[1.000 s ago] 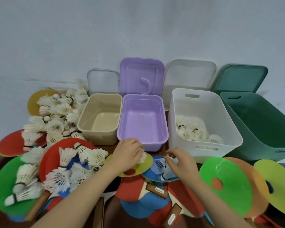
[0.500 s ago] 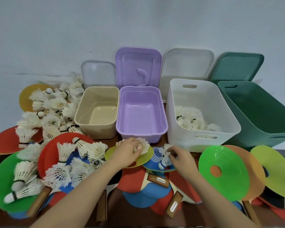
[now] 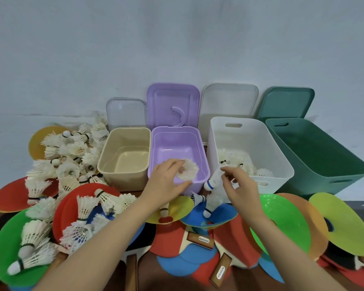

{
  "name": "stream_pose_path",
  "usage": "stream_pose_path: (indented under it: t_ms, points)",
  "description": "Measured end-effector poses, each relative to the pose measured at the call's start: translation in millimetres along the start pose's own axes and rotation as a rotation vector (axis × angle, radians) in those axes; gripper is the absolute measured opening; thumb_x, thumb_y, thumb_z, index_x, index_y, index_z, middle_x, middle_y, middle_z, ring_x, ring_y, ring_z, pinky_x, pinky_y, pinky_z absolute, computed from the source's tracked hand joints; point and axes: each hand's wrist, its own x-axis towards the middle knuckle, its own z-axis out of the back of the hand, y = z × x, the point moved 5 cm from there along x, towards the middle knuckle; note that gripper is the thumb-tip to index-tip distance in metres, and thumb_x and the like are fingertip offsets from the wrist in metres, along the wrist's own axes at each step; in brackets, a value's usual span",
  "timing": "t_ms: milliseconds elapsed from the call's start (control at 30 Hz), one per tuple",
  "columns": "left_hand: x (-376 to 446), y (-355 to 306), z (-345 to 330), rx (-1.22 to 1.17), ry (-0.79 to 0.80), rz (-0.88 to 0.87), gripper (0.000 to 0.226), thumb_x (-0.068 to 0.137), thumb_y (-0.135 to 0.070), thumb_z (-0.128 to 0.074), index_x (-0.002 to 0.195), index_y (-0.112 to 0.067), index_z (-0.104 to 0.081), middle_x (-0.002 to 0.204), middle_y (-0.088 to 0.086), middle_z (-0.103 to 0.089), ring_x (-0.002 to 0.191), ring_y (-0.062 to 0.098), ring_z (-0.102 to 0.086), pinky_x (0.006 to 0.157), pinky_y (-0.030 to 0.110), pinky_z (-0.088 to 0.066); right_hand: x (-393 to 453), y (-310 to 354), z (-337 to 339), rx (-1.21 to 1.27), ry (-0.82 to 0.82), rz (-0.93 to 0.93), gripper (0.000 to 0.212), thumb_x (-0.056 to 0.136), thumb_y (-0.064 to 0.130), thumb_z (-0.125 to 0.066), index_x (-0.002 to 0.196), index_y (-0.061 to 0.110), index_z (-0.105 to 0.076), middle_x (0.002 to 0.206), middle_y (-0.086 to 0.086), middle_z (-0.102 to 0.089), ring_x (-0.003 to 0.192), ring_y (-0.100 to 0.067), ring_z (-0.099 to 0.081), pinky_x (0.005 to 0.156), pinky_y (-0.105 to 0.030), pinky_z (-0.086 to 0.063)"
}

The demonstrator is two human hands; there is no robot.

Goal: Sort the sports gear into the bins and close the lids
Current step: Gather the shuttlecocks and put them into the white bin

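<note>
My left hand [image 3: 166, 181] grips a white feather shuttlecock [image 3: 188, 170] above the front edge of the purple bin [image 3: 158, 143]. To its right, my right hand [image 3: 239, 184] pinches a blue-banded shuttlecock [image 3: 213, 179], cork down, just in front of the white bin [image 3: 282, 166]. That white bin holds several shuttlecocks [image 3: 235, 160]. The beige bin [image 3: 105, 162] and the green bin [image 3: 361, 173] look empty. All the lids stand open against the wall. Two more shuttlecocks [image 3: 210, 204] lie on a blue disc [image 3: 225, 215] under my right hand.
A big heap of shuttlecocks [image 3: 72, 156] lies at the left on red, green and yellow discs. Green, orange and yellow-green discs [image 3: 286, 223] overlap at the right. Red and blue paddles [image 3: 200, 240] with wooden handles lie at the front. A wall stands right behind the bins.
Both hands have lifted off the discs, each with a shuttlecock. The left one now hovers at the purple bin's front rim, the right one near the white bin's front corner.
</note>
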Motion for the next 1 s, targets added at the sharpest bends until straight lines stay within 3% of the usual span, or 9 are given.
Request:
stream_pose_path:
  t_ms: [67, 233, 400, 533, 633, 833, 1000]
  points:
    - [19, -10, -2, -0.001, -0.018, 0.001, 0.063, 0.076, -0.052, -0.052, 0.117, -0.006, -0.061, 0.109, 0.007, -0.063, 0.101, 0.022, -0.058, 0.084, 0.037, -0.044, 15, -4, 13, -0.023, -0.030, 0.017, 0.022, 0.082, 0.007, -0.058, 0.102, 0.008, -0.066, 0.083, 0.000, -0.063, 0.072, -0.002, -0.049, 0.070, -0.023, -0.043]
    - [70, -42, -18, -0.003, -0.045, -0.052, 0.060, 0.078, -0.049, -0.053, 0.119, -0.006, -0.059, 0.110, 0.008, -0.062, 0.099, 0.026, -0.060, 0.084, 0.037, -0.044, 51, -28, 46, -0.118, -0.059, 0.048, 0.023, 0.085, -0.002, -0.061, 0.106, 0.006, -0.066, 0.084, -0.002, -0.062, 0.074, -0.008, -0.052, 0.070, -0.021, -0.042]
    - [121, -67, -51, 0.054, 0.012, 0.005, 0.055, 0.084, -0.038, -0.065, 0.130, -0.011, -0.050, 0.121, 0.005, -0.056, 0.111, 0.025, -0.050, 0.092, 0.032, -0.033, 90, -64, 72, -0.215, -0.080, 0.067, 0.020, 0.085, -0.002, -0.061, 0.102, 0.004, -0.068, 0.088, -0.004, -0.065, 0.075, -0.012, -0.057, 0.069, -0.014, -0.038]
    - [160, -71, -85, 0.136, 0.132, 0.095, 0.057, 0.086, -0.040, -0.059, 0.134, -0.013, -0.043, 0.128, 0.002, -0.051, 0.116, 0.024, -0.045, 0.096, 0.031, -0.031, 116, -105, 74, -0.261, 0.000, -0.003, 0.020, 0.088, 0.002, -0.058, 0.105, 0.008, -0.067, 0.095, -0.002, -0.066, 0.075, -0.016, -0.059, 0.063, -0.026, -0.045]
    - [182, -68, -109, 0.112, 0.205, 0.181, 0.059, 0.087, -0.035, -0.061, 0.136, -0.010, -0.040, 0.131, 0.007, -0.047, 0.117, 0.024, -0.046, 0.099, 0.033, -0.035, 132, -133, 70, -0.239, 0.060, -0.068, 0.023, 0.092, 0.005, -0.052, 0.111, 0.009, -0.064, 0.106, -0.002, -0.064, 0.084, -0.019, -0.060, 0.071, -0.035, -0.051]
    - [205, -63, -131, 0.207, 0.318, 0.235, 0.062, 0.093, -0.034, -0.050, 0.146, -0.017, -0.023, 0.155, 0.006, -0.013, 0.137, 0.026, -0.025, 0.105, 0.038, -0.026, 162, -170, 53, -0.260, 0.191, -0.131, 0.028, 0.094, 0.011, -0.048, 0.119, 0.011, -0.059, 0.121, -0.001, -0.055, 0.100, -0.018, -0.056, 0.079, -0.032, -0.048]
    - [198, -57, -128, 0.318, 0.293, 0.212, 0.052, 0.095, -0.033, -0.044, 0.143, -0.018, -0.030, 0.154, 0.004, -0.021, 0.135, 0.023, -0.028, 0.105, 0.037, -0.023, 155, -171, 44, -0.289, 0.253, -0.058, 0.028, 0.094, 0.016, -0.050, 0.120, 0.013, -0.060, 0.119, -0.001, -0.057, 0.101, -0.017, -0.056, 0.082, -0.028, -0.046]
